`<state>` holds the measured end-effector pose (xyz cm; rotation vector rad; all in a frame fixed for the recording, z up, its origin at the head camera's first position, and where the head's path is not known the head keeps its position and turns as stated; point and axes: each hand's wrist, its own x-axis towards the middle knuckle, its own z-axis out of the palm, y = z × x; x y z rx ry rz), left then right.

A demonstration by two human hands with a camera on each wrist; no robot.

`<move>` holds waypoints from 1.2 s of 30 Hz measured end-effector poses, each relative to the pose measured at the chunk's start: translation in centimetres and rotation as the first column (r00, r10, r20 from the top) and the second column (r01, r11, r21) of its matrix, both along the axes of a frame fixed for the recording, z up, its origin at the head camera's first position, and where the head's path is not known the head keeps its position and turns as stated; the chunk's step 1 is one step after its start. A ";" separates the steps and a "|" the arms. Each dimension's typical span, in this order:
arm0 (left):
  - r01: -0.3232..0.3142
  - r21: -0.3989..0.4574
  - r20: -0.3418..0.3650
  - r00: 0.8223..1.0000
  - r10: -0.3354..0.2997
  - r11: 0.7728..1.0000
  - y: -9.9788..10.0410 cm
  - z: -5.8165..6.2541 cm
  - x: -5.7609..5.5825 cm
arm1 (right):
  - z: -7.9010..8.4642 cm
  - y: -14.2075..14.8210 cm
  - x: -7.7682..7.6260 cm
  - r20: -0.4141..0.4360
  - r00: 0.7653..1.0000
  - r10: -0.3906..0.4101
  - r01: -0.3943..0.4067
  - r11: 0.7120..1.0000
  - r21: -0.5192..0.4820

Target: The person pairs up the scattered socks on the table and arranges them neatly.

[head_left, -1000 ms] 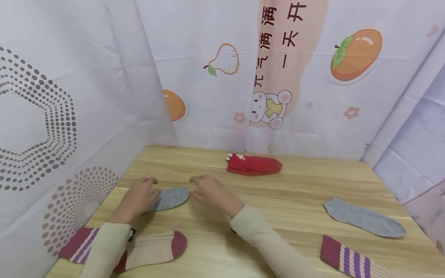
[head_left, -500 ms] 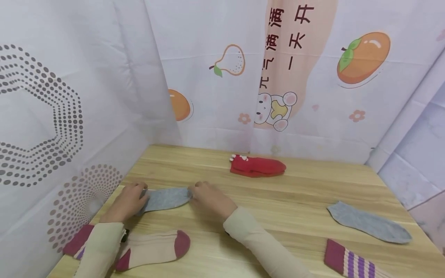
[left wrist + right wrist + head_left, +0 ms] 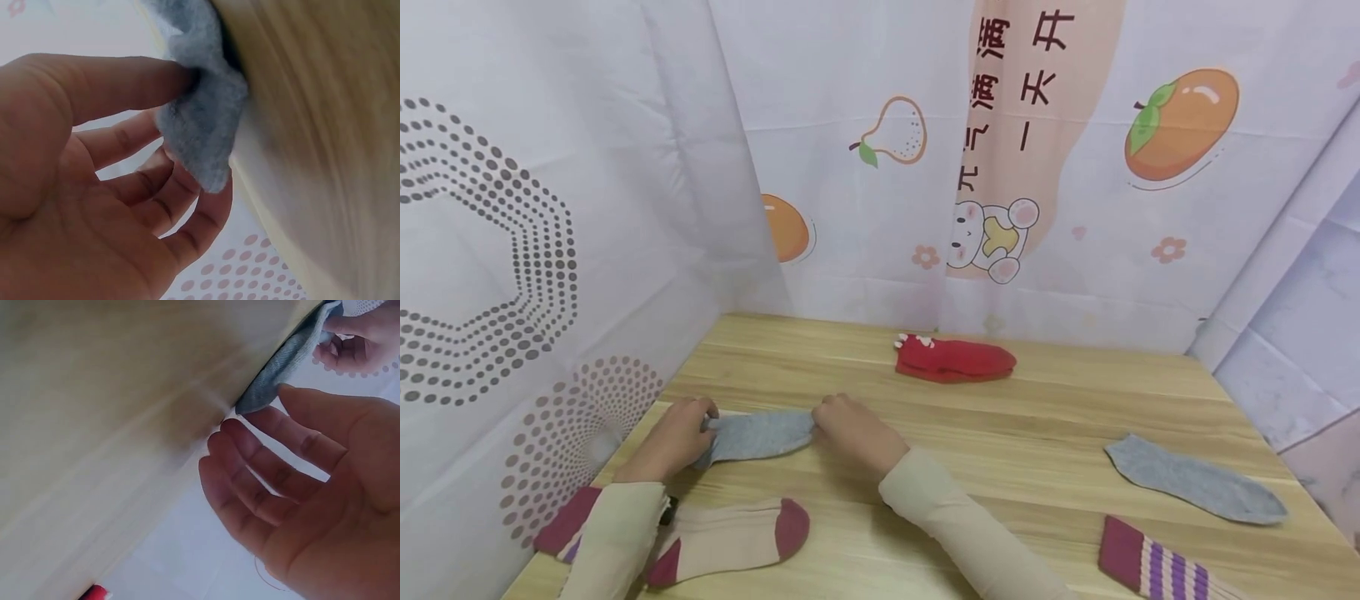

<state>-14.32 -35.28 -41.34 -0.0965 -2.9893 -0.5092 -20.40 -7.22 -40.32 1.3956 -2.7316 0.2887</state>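
Observation:
A grey sock (image 3: 760, 435) is stretched between my two hands at the left of the wooden table. Its left end is pinched by my left hand (image 3: 676, 437), and in the left wrist view the thumb presses the grey cloth (image 3: 206, 125) against the fingers. My right hand (image 3: 859, 432) pinches the opposite end; the right wrist view shows thumb and forefinger on the sock's tip (image 3: 259, 394), the other fingers loosely bent. Part of the left end is hidden behind the left hand.
A beige sock with maroon toe (image 3: 730, 542) lies below, partly under the left sleeve. Red socks (image 3: 955, 360) lie at the back. Another grey sock (image 3: 1195, 479) and a striped maroon sock (image 3: 1157, 558) lie at right. Printed curtains (image 3: 850, 217) border the table.
Both hands have come onto the grey sock. The left hand moved to its left end and the right hand took the other end; the sock is now slightly lifted and creased.

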 end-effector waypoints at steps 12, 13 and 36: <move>0.019 0.163 0.092 0.995 -0.034 0.986 0.3 0.0 0.4 | -0.5 -0.3 0.2 -0.093 0.995 -0.045 0.048 0.998 0.029; 0.023 0.169 0.098 0.994 -0.040 0.985 0.4 0.0 0.4 | -0.5 -0.3 0.2 -0.095 0.995 -0.041 0.044 0.998 0.036; 0.118 0.219 0.014 0.992 -0.124 0.969 1.2 0.4 0.2 | 0.2 1.0 -1.2 0.122 0.992 -0.008 0.022 0.993 -0.113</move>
